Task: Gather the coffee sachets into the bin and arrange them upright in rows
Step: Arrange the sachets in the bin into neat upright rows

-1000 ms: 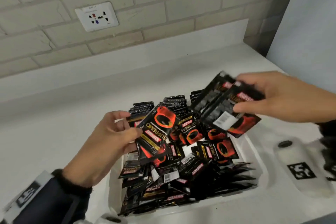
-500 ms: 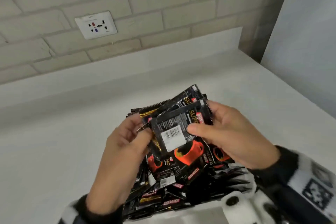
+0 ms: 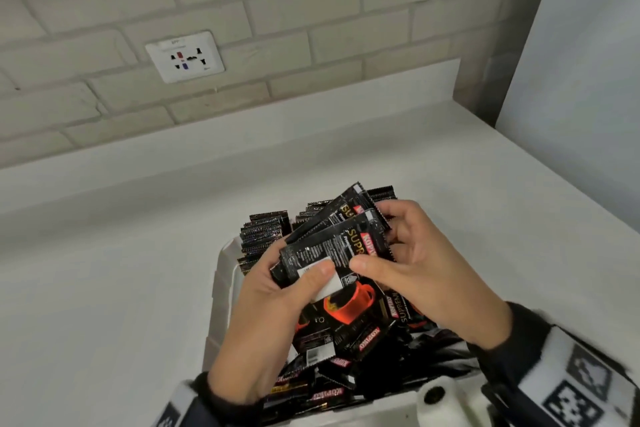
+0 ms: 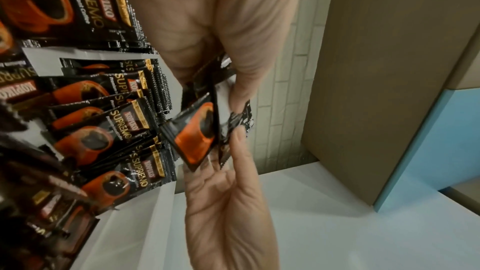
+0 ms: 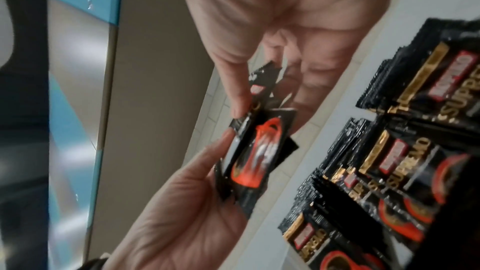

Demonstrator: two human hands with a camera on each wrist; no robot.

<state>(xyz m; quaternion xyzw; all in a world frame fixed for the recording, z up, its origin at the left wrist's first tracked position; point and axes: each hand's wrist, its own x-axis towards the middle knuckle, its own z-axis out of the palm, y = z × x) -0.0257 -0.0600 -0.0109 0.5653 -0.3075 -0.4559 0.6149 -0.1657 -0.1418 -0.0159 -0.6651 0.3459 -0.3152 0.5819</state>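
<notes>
left hand: fingers curled, thumb pinching | right hand: curled, thumb pinching | hands touching, wrists sleeved

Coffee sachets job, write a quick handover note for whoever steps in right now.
Left hand and right hand together pinch a small stack of Kopiko sachets above the white bin.
Done: upright rows stand at the bin's far end.
Left: loose sachets lie jumbled in the near part; the held stack must be set upright, then the jumble sorted.

Soft even indoor light, faint shadows on the white desk, right wrist view motion-blurred, wide-angle bending at edges
</notes>
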